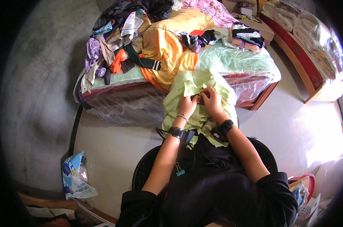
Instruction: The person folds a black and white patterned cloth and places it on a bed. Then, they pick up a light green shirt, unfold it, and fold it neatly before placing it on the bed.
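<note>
A pale yellow-green collared shirt [174, 109] spreads from my lap up to the edge of the bed. Just below its collar [190, 88], both hands meet at the front of the garment. My left hand [189, 103] has its fingers curled on the cloth, close against the other hand. With thumb and fingertips, my right hand [212, 100] pinches the fabric near the collar. What lies between the fingertips is too small to make out. Black straps with small devices circle both wrists.
The plastic-covered bed [239, 61] carries a heap of clothes [103, 56], an orange-yellow cloth [165, 54] and a folded clothes stack [246, 37]. At right stands a wooden bed frame [299, 54] with plastic-wrapped bedding. A printed plastic bag [76, 178] lies by the left wall.
</note>
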A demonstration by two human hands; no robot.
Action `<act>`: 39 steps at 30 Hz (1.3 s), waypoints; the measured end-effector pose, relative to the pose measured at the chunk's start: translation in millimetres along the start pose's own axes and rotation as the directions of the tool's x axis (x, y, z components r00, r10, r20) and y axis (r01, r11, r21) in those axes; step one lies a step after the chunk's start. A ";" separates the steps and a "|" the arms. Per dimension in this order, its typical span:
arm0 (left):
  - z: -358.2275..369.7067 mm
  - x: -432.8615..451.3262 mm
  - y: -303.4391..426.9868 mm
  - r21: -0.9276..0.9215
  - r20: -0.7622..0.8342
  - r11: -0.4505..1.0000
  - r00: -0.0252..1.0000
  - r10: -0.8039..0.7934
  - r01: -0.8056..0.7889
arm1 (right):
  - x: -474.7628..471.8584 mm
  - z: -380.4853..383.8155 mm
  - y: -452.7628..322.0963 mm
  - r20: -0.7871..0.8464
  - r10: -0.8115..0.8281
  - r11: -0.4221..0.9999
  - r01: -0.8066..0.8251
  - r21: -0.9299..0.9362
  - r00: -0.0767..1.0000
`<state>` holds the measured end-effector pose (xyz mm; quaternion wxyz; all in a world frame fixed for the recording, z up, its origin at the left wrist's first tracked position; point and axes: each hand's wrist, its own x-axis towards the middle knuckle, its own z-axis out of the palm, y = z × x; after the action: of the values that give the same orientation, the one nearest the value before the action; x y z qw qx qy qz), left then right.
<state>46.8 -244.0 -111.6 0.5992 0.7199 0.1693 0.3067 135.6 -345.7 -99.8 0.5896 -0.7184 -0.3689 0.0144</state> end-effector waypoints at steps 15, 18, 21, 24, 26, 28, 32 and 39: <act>3.4 -3.7 23.9 0.008 -0.001 0.987 0.987 -0.158 0.158 | -1.9 -8.2 -3.7 0.015 -0.012 0.999 0.012 -0.043 1.000; 3.4 -5.2 27.2 0.017 0.000 0.990 0.990 -0.138 0.138 | -0.7 -6.6 0.2 0.011 -0.023 0.998 0.024 -0.060 1.000; 3.8 -5.8 24.9 0.098 0.007 0.991 0.996 -0.091 0.090 | -0.1 -5.9 1.3 0.003 -0.037 0.995 0.037 -0.090 0.999; 2.4 -5.2 18.3 0.149 -0.019 0.985 0.997 -0.080 0.082 | 0.5 -5.3 -2.9 -0.004 -0.031 0.993 0.030 -0.115 1.000; -1.3 -4.4 12.6 0.405 -0.068 0.903 0.980 0.185 -0.142 | 0.2 -5.2 -7.9 0.020 0.018 0.997 -0.017 -0.078 1.000; 4.2 -4.5 15.8 0.434 -0.067 0.891 0.982 0.177 -0.131 | 0.4 -9.8 -4.9 0.029 0.075 0.996 -0.073 -0.049 0.997; 2.3 -2.9 8.1 0.476 -0.104 0.867 0.969 0.224 -0.149 | -0.3 -9.2 -10.5 0.060 0.002 0.999 0.000 -0.037 0.998; 7.5 -4.1 13.6 0.274 -0.088 0.960 0.992 0.090 -0.063 | -0.7 -15.4 -8.0 0.064 0.016 1.000 -0.016 -0.006 0.998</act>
<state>46.8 -255.3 -100.1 0.4736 0.7848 0.2114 0.3393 138.0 -358.7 -88.5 0.5755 -0.7220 -0.3818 0.0414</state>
